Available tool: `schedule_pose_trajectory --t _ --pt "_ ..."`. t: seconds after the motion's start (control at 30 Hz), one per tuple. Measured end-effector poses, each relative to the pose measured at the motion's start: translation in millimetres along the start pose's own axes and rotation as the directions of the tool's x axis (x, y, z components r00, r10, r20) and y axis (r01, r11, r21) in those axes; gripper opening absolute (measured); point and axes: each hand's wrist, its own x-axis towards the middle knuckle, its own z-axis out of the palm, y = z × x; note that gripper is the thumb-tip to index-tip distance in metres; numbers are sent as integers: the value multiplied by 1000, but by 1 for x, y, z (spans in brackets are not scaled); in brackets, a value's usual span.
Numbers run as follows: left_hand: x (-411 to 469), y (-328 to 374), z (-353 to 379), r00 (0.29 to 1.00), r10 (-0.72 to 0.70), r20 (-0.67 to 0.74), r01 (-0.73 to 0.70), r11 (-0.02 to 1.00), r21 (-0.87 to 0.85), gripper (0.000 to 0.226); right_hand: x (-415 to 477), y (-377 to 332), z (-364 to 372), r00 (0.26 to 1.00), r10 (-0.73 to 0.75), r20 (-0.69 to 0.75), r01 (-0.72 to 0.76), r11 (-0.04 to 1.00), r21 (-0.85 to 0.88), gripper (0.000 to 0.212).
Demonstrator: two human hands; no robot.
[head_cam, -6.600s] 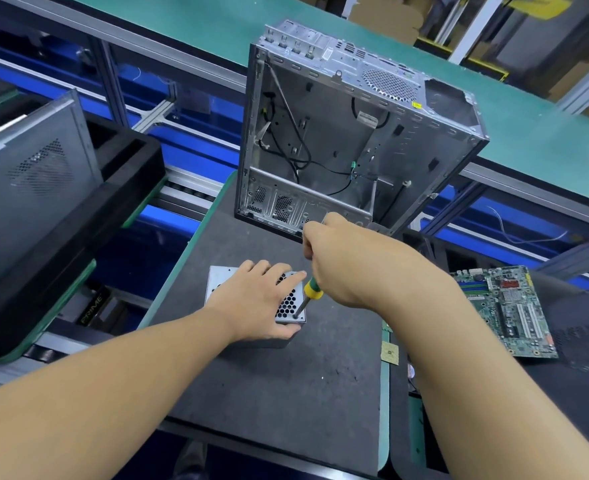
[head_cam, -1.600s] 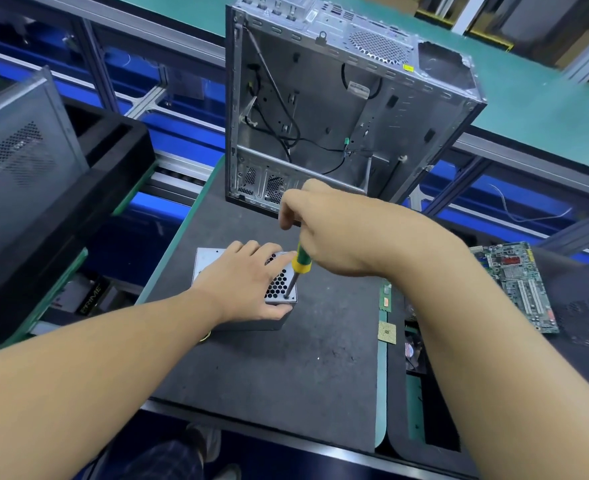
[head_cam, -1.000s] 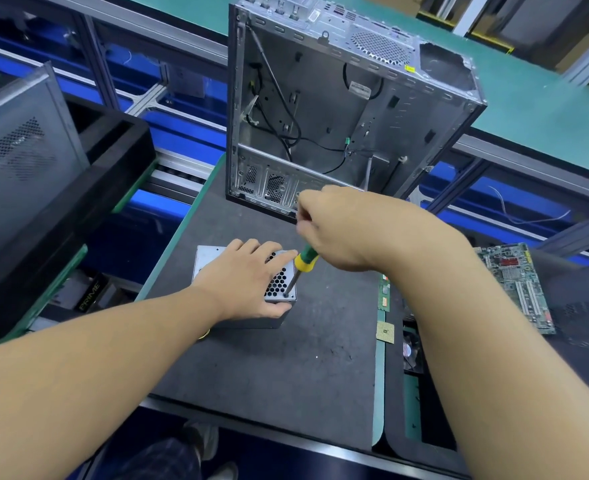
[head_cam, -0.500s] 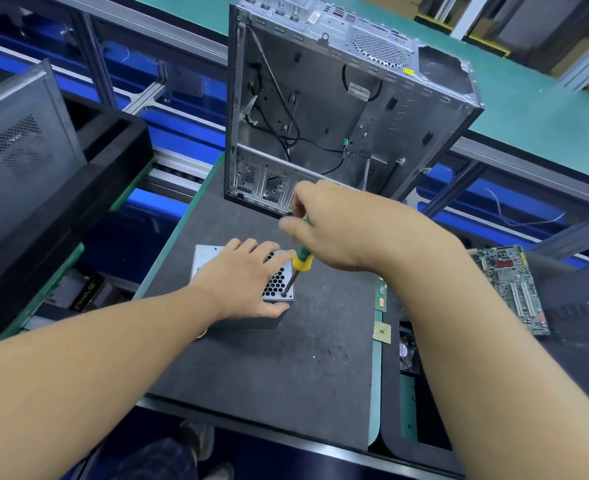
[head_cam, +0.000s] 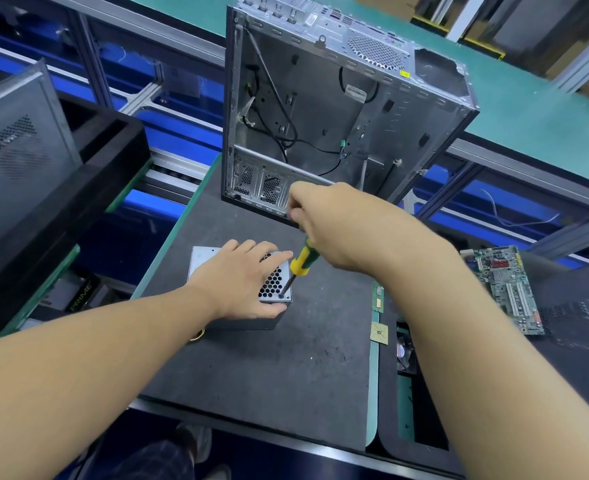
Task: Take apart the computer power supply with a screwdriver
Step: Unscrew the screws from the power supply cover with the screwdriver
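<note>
Power supply [head_cam: 203, 260] on mat [head_cam: 268, 368], cover in place. Left hand [head_cam: 241, 282] presses it flat-fingered; right hand [head_cam: 334, 226] grips screwdriver [head_cam: 301, 263], tip at corner screw. Disassembly judged early.

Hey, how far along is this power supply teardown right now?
Done: the power supply is out, lying on the mat in front of the computer case. In hand: the left hand presses it down while the right hand holds the screwdriver, tip at its near right corner. Left: its cover looks closed, so opening it probably remains.
</note>
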Motion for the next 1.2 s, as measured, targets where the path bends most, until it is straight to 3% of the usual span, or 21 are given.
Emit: schedule_pose_trajectory --t 0.1,0.17,0.23,0.3,0.37,0.47,0.57,0.67,0.73,0.87,0.97,1.07,1.2 --pt "0 2 -2 995 47 -92 -51 998 -39 74 -2 -4 -1 996 -46 77 39 995 88 25" --pt "-1 3 -1 965 89 -245 -108 992 -67 63 -3 -7 -3 992 -68 108 54 991 124 24" --pt "-1 3 -2 954 88 -287 -115 990 -80 60 -2 -7 -1 994 -35 102 23 993 113 19" --pt "0 3 -2 971 73 -229 -93 993 -76 65 1 -8 4 998 49 51 -52 996 67 13" --pt "0 2 -2 993 49 -109 -55 997 -53 74 3 -8 10 990 140 18 -139 990 -18 23" --pt "-1 0 0 1000 5 1 -5 999 -39 84 3 -5 13 986 168 -13 -168 981 -96 19" --pt "0 1 -3 999 25 -35 -27 998 -56 78 3 -5 10 997 75 -8 -75 993 -89 9" --pt "-1 3 -2 973 79 -215 -99 992 -83 64 -2 -10 2 997 19 78 -23 998 53 12" --pt "-1 3 -2 979 65 -194 -85 992 -96 59 -3 -13 1 992 43 116 -53 995 80 13" --pt "-1 1 -1 990 41 -137 -55 993 -101 66 -1 -15 2 976 201 84 -211 969 129 39" --pt "-1 3 0 976 64 -207 -89 990 -112 60 1 -12 4 992 126 16 -127 988 88 29" --pt "-1 3 0 971 59 -233 -88 989 -116 60 1 -7 2 996 66 67 -74 989 129 12" --pt "-1 2 0 992 35 -120 -48 993 -107 67 -2 -6 -4 989 36 141 -64 978 198 17"
